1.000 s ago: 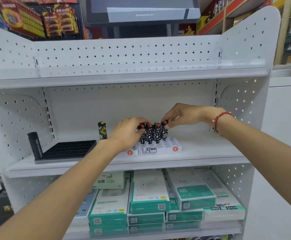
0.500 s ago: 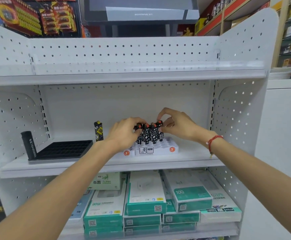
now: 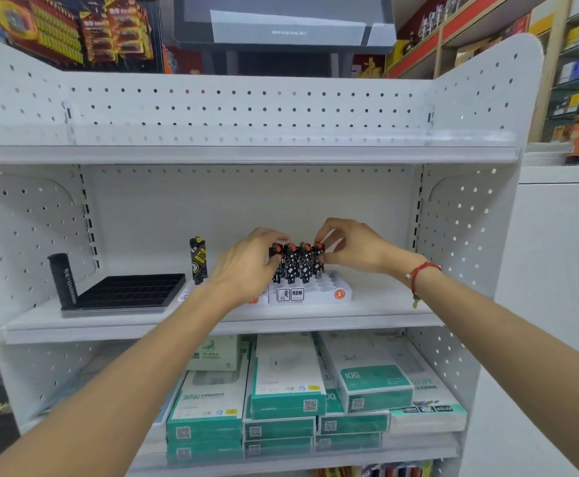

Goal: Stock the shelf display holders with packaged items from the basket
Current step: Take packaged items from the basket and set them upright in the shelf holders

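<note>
A row of several black-and-white patterned lighters with red tops (image 3: 296, 265) stands in a white display holder (image 3: 329, 292) on the middle shelf. My left hand (image 3: 246, 265) grips the left end of the row, fingers curled over the leftmost lighter. My right hand (image 3: 351, 247) pinches the rightmost lighter between thumb and fingertips. A black-and-yellow lighter (image 3: 198, 259) stands alone to the left, by a second white holder mostly hidden behind my left hand. The basket is not in view.
A black slotted tray (image 3: 126, 294) with an upright black cylinder (image 3: 63, 280) sits at the shelf's left. The shelf above (image 3: 246, 154) overhangs close over the hands. Teal-and-white boxes (image 3: 288, 383) fill the lower shelf. A white counter (image 3: 563, 235) stands to the right.
My right hand has drawn in closer to the row's right end, wrist lower. The left hand stays on the left end. The camera has shifted slightly.
</note>
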Available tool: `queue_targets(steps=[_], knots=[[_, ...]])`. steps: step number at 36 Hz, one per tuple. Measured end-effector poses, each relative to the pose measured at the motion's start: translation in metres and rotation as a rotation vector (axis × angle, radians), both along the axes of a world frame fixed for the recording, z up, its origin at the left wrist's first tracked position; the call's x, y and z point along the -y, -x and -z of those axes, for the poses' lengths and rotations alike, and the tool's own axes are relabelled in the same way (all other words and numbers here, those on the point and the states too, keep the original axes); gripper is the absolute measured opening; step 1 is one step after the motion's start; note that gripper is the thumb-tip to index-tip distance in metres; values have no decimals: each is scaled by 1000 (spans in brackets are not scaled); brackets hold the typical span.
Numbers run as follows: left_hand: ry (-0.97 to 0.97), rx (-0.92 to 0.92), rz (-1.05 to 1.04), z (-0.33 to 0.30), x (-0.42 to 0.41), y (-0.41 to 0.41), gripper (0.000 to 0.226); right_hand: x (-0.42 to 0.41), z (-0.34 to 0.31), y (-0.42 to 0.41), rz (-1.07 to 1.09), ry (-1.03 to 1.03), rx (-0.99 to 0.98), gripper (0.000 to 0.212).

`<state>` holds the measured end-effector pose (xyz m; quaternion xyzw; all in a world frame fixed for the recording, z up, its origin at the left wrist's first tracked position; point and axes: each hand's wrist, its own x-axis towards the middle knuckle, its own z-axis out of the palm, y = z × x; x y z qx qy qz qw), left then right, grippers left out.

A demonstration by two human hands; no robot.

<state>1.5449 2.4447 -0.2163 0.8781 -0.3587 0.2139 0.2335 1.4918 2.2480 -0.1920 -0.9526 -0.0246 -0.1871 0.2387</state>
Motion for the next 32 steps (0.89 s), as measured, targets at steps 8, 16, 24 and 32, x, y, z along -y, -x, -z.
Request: queue_targets(steps=[8, 16, 24, 32], knots=[[222, 14, -28, 22, -58, 87, 25, -32, 11, 88, -96, 154, 151, 24], [-338, -169, -21, 85, -130, 154, 23, -94, 79, 148, -287, 394, -425, 20], [-521, -426, -64, 208, -159, 161, 22, -121, 219, 142, -299, 449, -666, 22], [-242, -536, -178, 334, -167, 170, 23, -119, 359, 141, -234, 288, -888, 25]])
